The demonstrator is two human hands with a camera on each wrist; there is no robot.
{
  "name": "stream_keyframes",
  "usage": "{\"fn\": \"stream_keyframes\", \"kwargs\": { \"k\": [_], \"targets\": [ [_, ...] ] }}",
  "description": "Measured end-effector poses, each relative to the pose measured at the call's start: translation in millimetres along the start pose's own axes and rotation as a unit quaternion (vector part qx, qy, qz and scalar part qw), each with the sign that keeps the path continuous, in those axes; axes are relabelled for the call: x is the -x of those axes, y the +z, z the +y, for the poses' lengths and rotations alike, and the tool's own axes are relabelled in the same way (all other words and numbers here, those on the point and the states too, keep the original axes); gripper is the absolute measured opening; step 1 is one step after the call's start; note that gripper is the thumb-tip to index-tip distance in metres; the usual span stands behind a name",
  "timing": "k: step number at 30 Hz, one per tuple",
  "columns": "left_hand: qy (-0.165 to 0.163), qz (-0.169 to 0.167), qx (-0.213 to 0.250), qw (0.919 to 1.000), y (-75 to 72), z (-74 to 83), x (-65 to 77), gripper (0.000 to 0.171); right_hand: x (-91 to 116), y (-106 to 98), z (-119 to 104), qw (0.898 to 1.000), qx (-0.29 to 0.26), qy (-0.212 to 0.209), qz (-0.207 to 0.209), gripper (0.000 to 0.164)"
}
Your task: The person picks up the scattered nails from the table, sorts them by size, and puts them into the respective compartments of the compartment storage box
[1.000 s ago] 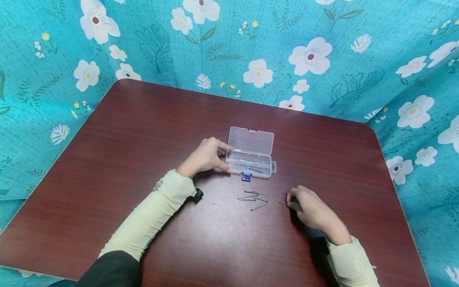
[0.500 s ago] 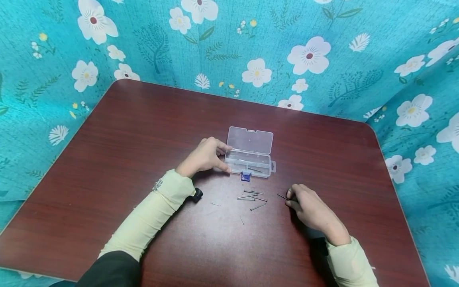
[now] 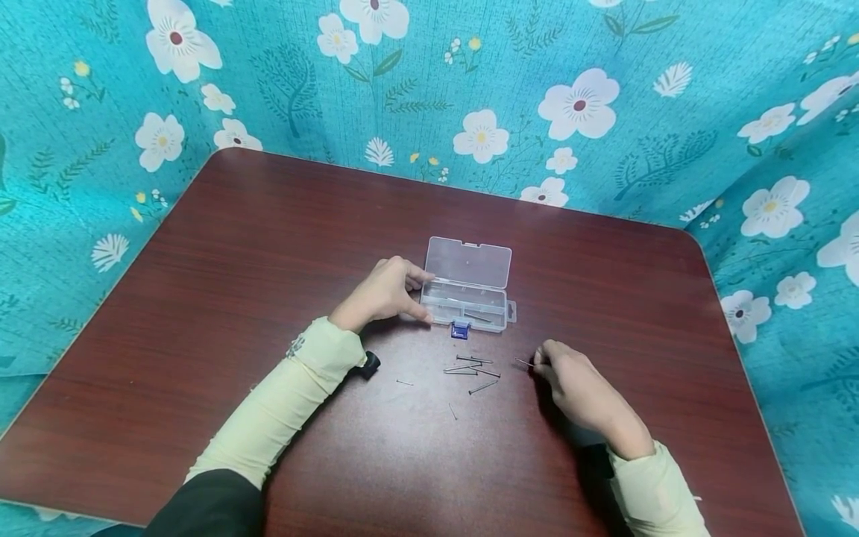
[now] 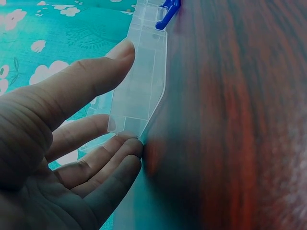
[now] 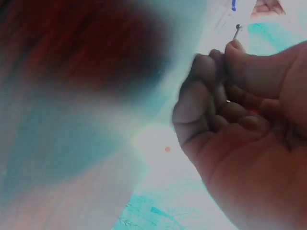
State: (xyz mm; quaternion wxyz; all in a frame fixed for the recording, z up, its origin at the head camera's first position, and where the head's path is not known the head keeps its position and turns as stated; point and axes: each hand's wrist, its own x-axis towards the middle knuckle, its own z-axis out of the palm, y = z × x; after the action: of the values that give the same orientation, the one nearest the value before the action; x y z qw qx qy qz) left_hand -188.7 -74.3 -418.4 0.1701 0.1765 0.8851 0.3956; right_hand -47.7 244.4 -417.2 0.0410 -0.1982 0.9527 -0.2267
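Note:
A clear plastic organizer box (image 3: 485, 299) lies with its lid (image 3: 468, 262) raised back and its blue latch (image 3: 459, 330) hanging at the front. My left hand (image 3: 385, 292) holds its left end, thumb at the front corner and fingers at the back corner. The left wrist view shows the thumb (image 4: 98, 72) against the box wall (image 4: 139, 81). Right of the loose nails, my right hand (image 3: 580, 388) pinches a nail (image 3: 523, 362) between thumb and fingertips. Its head end (image 5: 238, 28) sticks out past the thumb in the right wrist view; the rest is hidden by the fingers.
Several long nails (image 3: 461, 374) lie in a loose heap in front of the box. Two smaller nails lie apart, one small nail (image 3: 405, 382) to the left and another small nail (image 3: 452, 412) nearer me. A floral curtain (image 3: 429, 97) hangs behind the brown table (image 3: 302, 224).
My right hand has shifted slightly up and left, and the pinched nail has turned in its fingers, its free end now higher. The left hand and box stay in place.

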Motion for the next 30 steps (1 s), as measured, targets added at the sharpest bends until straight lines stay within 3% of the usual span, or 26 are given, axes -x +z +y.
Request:
{"fn": "stream_keyframes", "kwargs": {
  "k": [4,9,17,30],
  "targets": [
    [-0.001,0.000,0.001,1.0000,0.9,0.3,0.8,0.071,-3.2,-2.0,-1.5,0.999,-0.023,-0.017,0.038,0.019],
    [0.005,0.000,0.000,1.0000,1.2,0.4,1.3,0.071,-11.3,-3.6,-4.7,0.997,-0.049,-0.014,0.050,0.013],
    [0.011,0.001,-0.002,0.9999,0.6,1.1,0.5,0.070,-32.8,-2.6,-13.3,0.994,-0.085,0.035,0.061,0.009],
    [0.013,0.007,-0.002,0.9999,0.2,-1.1,1.2,0.070,-73.8,6.1,-24.5,0.991,-0.065,0.043,0.113,0.011]
  ]
}}
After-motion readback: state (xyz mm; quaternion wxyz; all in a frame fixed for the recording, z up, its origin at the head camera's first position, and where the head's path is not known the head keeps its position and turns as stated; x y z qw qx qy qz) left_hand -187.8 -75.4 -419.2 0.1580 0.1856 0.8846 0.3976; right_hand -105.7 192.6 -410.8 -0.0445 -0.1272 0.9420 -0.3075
